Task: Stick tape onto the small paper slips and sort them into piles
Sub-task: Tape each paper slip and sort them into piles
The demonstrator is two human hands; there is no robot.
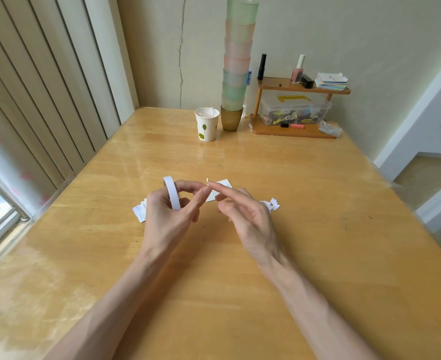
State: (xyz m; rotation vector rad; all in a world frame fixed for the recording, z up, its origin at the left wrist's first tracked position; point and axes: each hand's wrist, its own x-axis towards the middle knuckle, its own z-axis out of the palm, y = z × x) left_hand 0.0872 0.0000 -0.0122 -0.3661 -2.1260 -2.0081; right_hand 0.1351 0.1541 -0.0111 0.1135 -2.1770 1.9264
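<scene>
My left hand [167,211] grips a white tape roll [171,193], its fingers curled through and around the ring. Its forefinger reaches right to meet the straight forefinger of my right hand [245,214]. A tiny white bit of tape [207,181] sticks up where the two fingertips touch. My right thumb sits apart from that forefinger, and the other fingers are relaxed. Below the fingertips a printed paper slip [223,183] lies on the wooden table [240,268], partly hidden. A pile of slips [140,211] lies left of my left hand, and smaller white scraps [273,204] lie right of my right hand.
At the table's far edge stand a paper cup [207,124], a tall stack of coloured cups [236,74] and a small wooden shelf [302,89] with a clear plastic box [294,109], bottles and cards. A window and blinds run along the left.
</scene>
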